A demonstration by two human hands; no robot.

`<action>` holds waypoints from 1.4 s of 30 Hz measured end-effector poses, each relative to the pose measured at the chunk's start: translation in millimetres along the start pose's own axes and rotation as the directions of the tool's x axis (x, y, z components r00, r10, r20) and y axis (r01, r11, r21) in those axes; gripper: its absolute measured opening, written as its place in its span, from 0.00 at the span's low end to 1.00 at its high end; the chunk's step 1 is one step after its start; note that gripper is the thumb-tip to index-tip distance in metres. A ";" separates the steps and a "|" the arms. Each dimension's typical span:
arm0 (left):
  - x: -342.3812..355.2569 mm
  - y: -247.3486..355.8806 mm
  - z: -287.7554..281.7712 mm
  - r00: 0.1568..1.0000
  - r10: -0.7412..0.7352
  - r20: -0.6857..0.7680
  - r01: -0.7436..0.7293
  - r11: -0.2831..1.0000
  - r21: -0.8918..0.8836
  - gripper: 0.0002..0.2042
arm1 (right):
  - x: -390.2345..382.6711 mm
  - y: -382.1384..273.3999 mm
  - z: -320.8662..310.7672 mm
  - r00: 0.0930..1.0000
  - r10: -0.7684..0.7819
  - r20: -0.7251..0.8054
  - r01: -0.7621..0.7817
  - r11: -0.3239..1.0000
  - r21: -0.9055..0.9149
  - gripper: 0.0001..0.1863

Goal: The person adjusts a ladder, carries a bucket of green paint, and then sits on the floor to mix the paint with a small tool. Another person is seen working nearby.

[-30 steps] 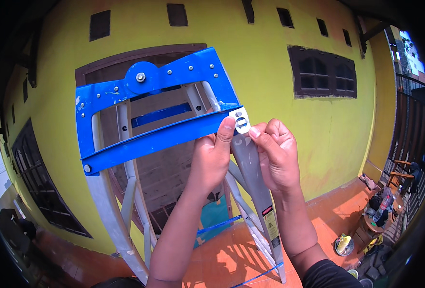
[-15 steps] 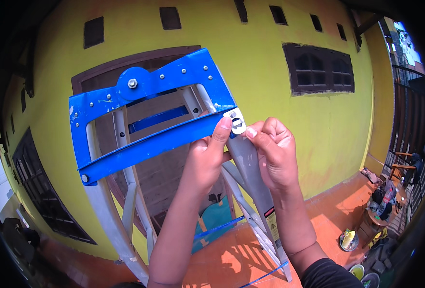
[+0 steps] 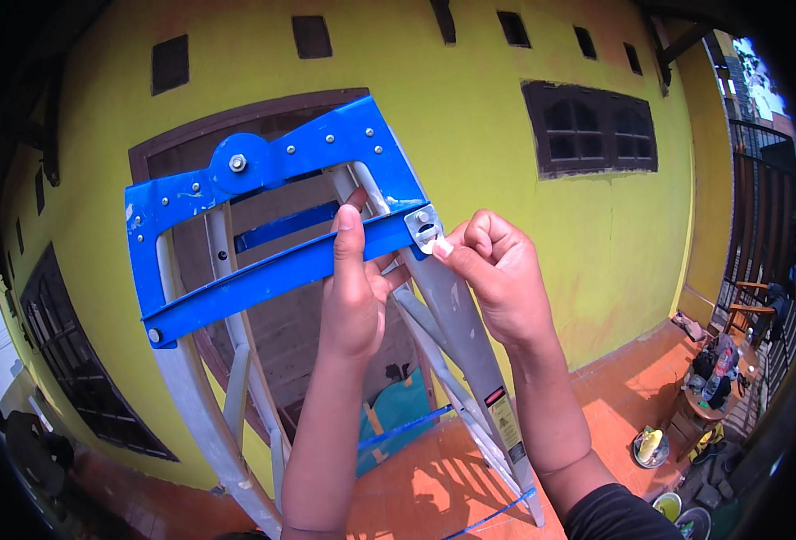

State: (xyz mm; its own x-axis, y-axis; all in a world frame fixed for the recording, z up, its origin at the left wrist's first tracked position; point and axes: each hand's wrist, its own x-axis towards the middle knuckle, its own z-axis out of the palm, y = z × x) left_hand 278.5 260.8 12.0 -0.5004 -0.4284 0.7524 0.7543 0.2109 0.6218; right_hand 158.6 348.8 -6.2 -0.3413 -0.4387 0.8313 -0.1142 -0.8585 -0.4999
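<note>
1. Blue top cap (image 3: 272,180) of an aluminium stepladder (image 3: 470,360) stands up in the middle of the view, before a yellow wall (image 3: 506,153).
2. Left hand (image 3: 355,288) wraps the cap's front bar, fingers closed round it, thumb upright.
3. Right hand (image 3: 497,279) pinches at the small metal bracket (image 3: 423,227) on the cap's right corner.
4. Step in hand looks like working that bracket; next calls for a steady bar and fine fingertip pressure.
</note>
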 end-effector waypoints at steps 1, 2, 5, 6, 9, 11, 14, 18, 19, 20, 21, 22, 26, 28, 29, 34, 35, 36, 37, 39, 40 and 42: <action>1.5 -1.4 0.4 1.000 -0.005 0.020 0.005 1.000 -0.013 0.31 | 0.4 -1.3 -1.3 1.000 0.006 0.014 -0.006 1.000 -0.010 0.17; 3.0 -2.6 0.8 1.000 -0.008 0.021 0.007 1.000 0.020 0.30 | 0.5 -2.6 -3.1 0.999 0.036 0.025 -0.036 0.999 -0.023 0.16; 6.0 -4.2 1.6 1.000 -0.029 -0.006 0.030 0.997 0.066 0.27 | -2.6 -3.0 -6.6 1.000 0.015 0.020 -0.011 0.987 -0.163 0.14; 6.3 -4.1 1.7 0.999 -0.034 -0.026 0.036 0.997 0.075 0.27 | -6.7 -0.4 -5.2 0.997 -0.074 0.006 0.073 0.958 -0.278 0.14; 8.9 -5.5 2.4 0.999 -0.034 -0.031 0.036 0.997 0.072 0.26 | -25.3 8.2 -0.7 0.968 -0.218 0.126 0.248 0.735 -0.632 0.26; 10.4 -6.5 1.8 0.999 -0.037 -0.016 0.038 0.997 0.062 0.26 | -31.3 15.2 1.7 0.974 -0.172 0.150 0.228 0.683 -0.694 0.32; 11.6 -8.7 0.2 1.000 -0.013 0.015 0.012 0.998 0.058 0.26 | -35.3 25.3 9.5 0.997 -0.063 0.048 0.079 0.754 -0.652 0.32; 8.8 -8.0 -3.2 0.999 -0.030 0.029 0.028 0.999 0.044 0.26 | -34.8 27.1 15.8 0.991 -0.133 0.020 0.111 0.723 -0.682 0.29; 8.2 -6.7 -4.3 0.998 -0.043 0.040 0.041 0.998 0.037 0.26 | -35.3 25.8 17.0 0.991 -0.134 0.017 0.110 0.727 -0.677 0.29; 8.2 -6.0 -4.7 0.998 -0.049 0.041 0.048 0.998 0.027 0.26 | -35.3 24.0 17.5 0.993 -0.114 0.020 0.098 0.741 -0.665 0.30; 8.7 -5.8 -4.4 0.998 -0.036 0.046 0.034 0.999 0.037 0.26 | -34.7 21.2 16.4 0.995 -0.101 0.020 0.090 0.759 -0.645 0.32; 8.9 -5.5 -4.3 0.999 -0.025 0.038 0.023 0.999 0.048 0.26 | -35.0 18.1 15.4 0.998 -0.060 0.022 0.061 0.788 -0.613 0.34; 8.5 -6.5 -2.1 0.999 -0.002 0.042 0.000 0.999 0.047 0.25 | -29.8 13.2 16.7 0.991 -0.135 -0.014 0.115 0.892 -0.437 0.36; 7.1 -8.4 -0.4 0.999 0.008 0.037 -0.009 0.999 0.034 0.24 | -25.5 12.9 16.0 0.980 -0.199 0.014 0.177 0.836 -0.519 0.35; 6.4 -9.0 0.4 0.999 0.017 0.037 -0.018 1.000 0.019 0.24 | -23.5 12.8 15.1 0.971 -0.236 0.032 0.213 0.798 -0.564 0.34; 9.2 -6.8 0.7 0.999 -0.008 0.036 0.010 0.998 -0.058 0.23 | -13.9 18.7 12.8 0.993 -0.112 -0.037 0.095 0.944 -0.317 0.26; 9.5 -5.3 1.8 0.999 -0.022 0.033 0.024 0.998 -0.061 0.23 | -11.6 18.3 10.4 0.998 -0.044 -0.053 0.030 0.970 -0.240 0.25; 8.7 -5.0 1.8 0.999 -0.046 0.014 0.047 0.996 -0.072 0.23 | -8.8 20.0 8.8 0.999 -0.027 -0.039 0.017 0.970 -0.241 0.24; 7.4 -4.4 2.4 0.999 -0.046 0.018 0.048 0.996 -0.080 0.23 | -5.7 21.3 7.1 1.000 -0.017 -0.020 0.012 0.971 -0.238 0.23; 4.9 -4.6 4.8 0.997 -0.069 -0.024 0.066 0.991 -0.117 0.23 | -5.3 24.9 6.0 1.000 -0.001 -0.012 -0.002 0.969 -0.245 0.22; 3.5 -4.5 6.1 0.997 -0.070 -0.037 0.065 0.989 -0.130 0.23 | -6.3 26.7 6.4 1.000 0.005 -0.022 -0.010 0.967 -0.256 0.22; -0.5 -4.1 8.8 0.994 -0.082 -0.072 0.070 0.984 -0.162 0.24 | -7.2 29.8 8.6 0.999 -0.015 -0.030 0.007 0.965 -0.263 0.21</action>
State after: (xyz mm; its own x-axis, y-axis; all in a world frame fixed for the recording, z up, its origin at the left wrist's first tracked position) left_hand 272.0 267.9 10.9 -0.5288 -0.5062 0.6812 0.7766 0.0353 0.6290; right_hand 165.7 324.0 -25.0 -0.3670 -0.4177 0.8311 -0.3576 -0.7615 -0.5406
